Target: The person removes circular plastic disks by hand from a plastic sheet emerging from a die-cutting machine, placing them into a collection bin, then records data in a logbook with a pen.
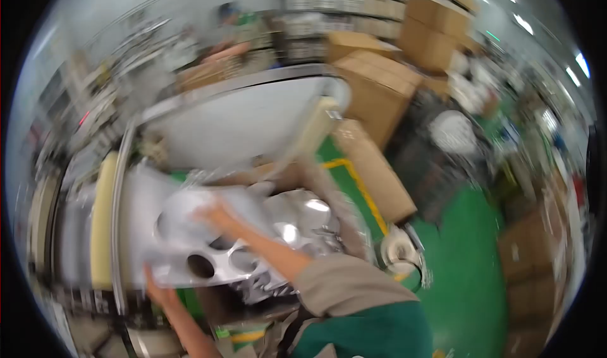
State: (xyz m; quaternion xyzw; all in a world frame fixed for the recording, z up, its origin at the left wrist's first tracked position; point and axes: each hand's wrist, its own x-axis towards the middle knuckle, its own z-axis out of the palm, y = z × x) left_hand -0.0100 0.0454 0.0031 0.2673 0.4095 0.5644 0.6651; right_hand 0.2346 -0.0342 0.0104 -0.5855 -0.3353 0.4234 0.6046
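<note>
A pale, glossy plastic sheet with large round holes [180,271] stretches from a roller machine over an open carton. My left hand [159,291] is at the sheet's near edge, a finger or thumb showing against it and the other fingers hidden; it appears to grip that edge. My right hand [218,218] reaches across the top of the sheet and is smeared by motion, so its fingers cannot be made out. Under and beside the sheet, shiny round-shaped plastic pieces [303,216] lie in the plastic-lined carton [348,222].
A cream roller [103,222] and metal bar [120,231] stand at the left. Behind the carton is a pale machine panel [234,121]. Cardboard boxes [373,92], a dark bag [436,162] and a white roll [399,249] are on the right. Another person [243,32] is farther back.
</note>
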